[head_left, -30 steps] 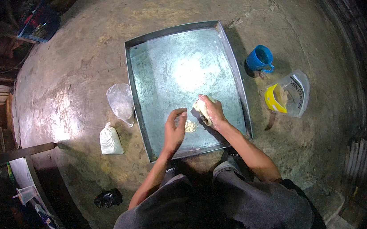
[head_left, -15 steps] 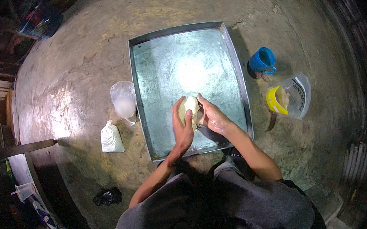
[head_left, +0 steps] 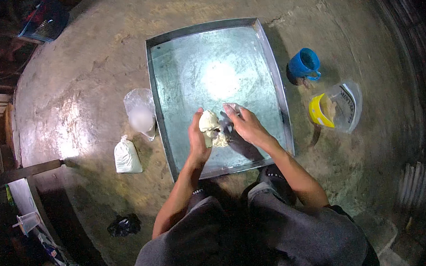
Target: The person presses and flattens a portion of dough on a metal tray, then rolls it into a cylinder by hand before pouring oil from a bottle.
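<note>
My left hand (head_left: pixel 197 134) is closed around a pale, lumpy dough mass (head_left: pixel 209 120), low in the middle of the shallow metal tray (head_left: pixel 165 70). Crumbly bits (head_left: pixel 220 140) lie on the tray just below the lump. A short way to its right is my right hand (head_left: pixel 245 127), thumb and fingers curled together with pale residue on the tips; what they hold, if anything, I cannot make out. Both forearms come in from below, over the tray's near rim.
Left of the tray lie a filled white bag (head_left: pixel 127 157) and a clear bag (head_left: pixel 141 114). At right stand a blue mug (head_left: pixel 302 64) and a yellow-labelled bag (head_left: pixel 320 111). A black plastic heap (head_left: pixel 124 226) is at lower left, near a wooden bench (head_left: pixel 14 172).
Half a second ago both hands cupped the dough together. Now my right hand has parted rightward from it, while my left hand keeps the lump, slightly further left.
</note>
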`<state>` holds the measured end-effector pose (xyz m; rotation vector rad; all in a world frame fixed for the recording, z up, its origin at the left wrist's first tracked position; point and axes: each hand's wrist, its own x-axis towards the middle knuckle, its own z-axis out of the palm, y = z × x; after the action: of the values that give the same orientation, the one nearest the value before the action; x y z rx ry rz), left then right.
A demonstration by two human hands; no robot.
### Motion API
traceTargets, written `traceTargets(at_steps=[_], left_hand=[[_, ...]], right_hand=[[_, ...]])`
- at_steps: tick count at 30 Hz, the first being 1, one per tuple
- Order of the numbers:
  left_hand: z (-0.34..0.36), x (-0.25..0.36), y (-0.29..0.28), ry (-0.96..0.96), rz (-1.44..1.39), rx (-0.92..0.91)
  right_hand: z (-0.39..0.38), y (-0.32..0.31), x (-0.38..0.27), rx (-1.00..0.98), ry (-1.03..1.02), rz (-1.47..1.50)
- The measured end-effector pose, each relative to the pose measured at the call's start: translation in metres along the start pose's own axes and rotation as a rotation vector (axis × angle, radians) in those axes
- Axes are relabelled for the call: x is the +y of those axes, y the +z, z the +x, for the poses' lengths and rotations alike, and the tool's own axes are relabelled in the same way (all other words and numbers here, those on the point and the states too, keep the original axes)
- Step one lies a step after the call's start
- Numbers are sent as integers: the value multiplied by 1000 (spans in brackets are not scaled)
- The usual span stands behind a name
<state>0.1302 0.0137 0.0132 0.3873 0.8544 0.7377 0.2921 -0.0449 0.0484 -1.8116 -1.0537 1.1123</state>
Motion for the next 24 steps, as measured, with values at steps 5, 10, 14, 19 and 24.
traceTargets(at_steps=[5,10,14,19,24], left_hand=[[2,-2,14,401,557,246],[-20,7,38,742,1380,62],[-16,15,39,776,1707,-106],[2,0,29,812,1813,-140],[22,5,1,310,1545,-410]], right_hand=[[10,21,5,-252,573,947],[3,28,25,-316,651,1296],[-13,19,-6,-170,559,1306],[0,41,30,126,341,949],[5,38,13,107,347,475]])
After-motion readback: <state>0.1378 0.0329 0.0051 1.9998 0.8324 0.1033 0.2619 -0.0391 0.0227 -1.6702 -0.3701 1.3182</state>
